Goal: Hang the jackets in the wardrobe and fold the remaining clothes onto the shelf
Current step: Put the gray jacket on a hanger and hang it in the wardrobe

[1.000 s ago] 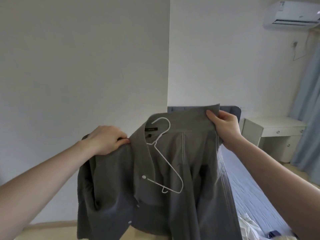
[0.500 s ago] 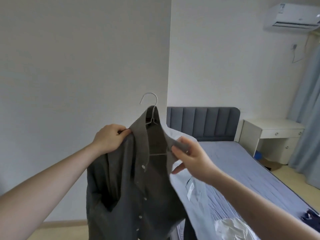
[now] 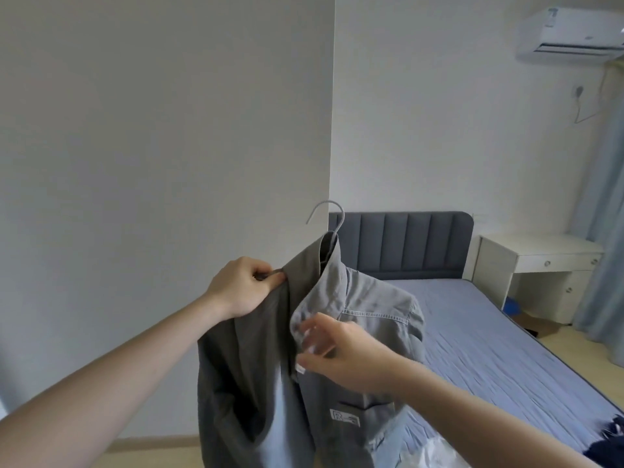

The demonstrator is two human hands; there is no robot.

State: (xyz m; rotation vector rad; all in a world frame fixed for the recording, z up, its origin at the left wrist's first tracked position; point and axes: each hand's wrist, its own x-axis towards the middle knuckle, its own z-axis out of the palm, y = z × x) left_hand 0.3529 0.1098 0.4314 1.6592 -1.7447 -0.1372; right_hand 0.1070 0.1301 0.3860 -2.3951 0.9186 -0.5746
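Observation:
A grey jacket (image 3: pixel 378 319) hangs in front of me on a thin white hanger (image 3: pixel 332 219), whose hook sticks up out of the collar. My left hand (image 3: pixel 243 285) pinches the jacket's left shoulder beside the collar and holds it up. My right hand (image 3: pixel 337 346) is at the jacket's front edge below the collar, blurred, fingers spread against the cloth. The rest of the hanger is hidden inside the jacket.
A white wall or panel (image 3: pixel 169 163) fills the left. Behind the jacket stands a bed (image 3: pixel 489 332) with a blue sheet and grey headboard (image 3: pixel 405 244). A white bedside desk (image 3: pixel 540 265) is at right. Dark clothing (image 3: pixel 607 447) and white cloth (image 3: pixel 435 454) lie at the bed's near end.
The jacket went from spread open, hanger lying on it, to draped over the hanger with the hook upright. My right hand dropped from the top edge to the front below the collar.

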